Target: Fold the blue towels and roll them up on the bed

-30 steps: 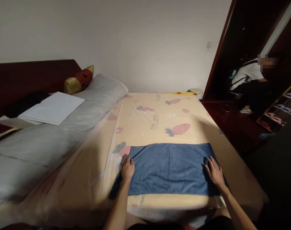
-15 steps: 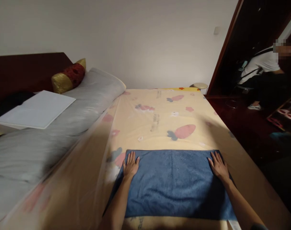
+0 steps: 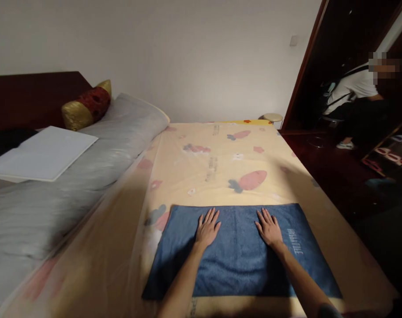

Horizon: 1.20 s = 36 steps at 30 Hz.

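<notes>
Patterned bed (image 3: pixel 204 176); blue towel (image 3: pixel 239 252) beneath left hand (image 3: pixel 207 229), right hand (image 3: pixel 269 228).

We have brought our bare left hand (image 3: pixel 208 230) and bare right hand (image 3: pixel 269 229) inward from the side edges of the rectangular blue fabric towel (image 3: pixel 237 265), closer together. The white stitched-looking lettering (image 3: pixel 296 242) near its right edge, earlier under our right hand, now shows, and the crease by its far left corner has smoothed out.
</notes>
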Each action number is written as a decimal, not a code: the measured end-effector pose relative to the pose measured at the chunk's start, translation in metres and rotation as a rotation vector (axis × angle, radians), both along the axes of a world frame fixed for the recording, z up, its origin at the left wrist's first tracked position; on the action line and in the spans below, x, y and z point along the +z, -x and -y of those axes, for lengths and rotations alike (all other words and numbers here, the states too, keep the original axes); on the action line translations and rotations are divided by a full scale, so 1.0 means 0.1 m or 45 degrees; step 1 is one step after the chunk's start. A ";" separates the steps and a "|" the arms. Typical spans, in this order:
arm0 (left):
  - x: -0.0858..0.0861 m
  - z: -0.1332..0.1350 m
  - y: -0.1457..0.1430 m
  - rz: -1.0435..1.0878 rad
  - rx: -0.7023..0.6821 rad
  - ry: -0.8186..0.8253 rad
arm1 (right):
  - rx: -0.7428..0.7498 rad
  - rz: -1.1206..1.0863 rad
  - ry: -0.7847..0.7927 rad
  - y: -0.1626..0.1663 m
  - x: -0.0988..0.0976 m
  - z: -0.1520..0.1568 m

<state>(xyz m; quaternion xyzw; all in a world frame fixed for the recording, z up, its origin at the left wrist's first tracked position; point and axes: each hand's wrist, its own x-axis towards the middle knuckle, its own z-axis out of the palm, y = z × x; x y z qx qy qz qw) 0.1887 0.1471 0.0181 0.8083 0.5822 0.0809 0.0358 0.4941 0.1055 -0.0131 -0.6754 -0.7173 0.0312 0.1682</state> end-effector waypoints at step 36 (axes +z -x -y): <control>0.36 1.44 0.06 0.073 0.717 0.269 | 0.016 -0.205 0.073 0.51 0.04 1.99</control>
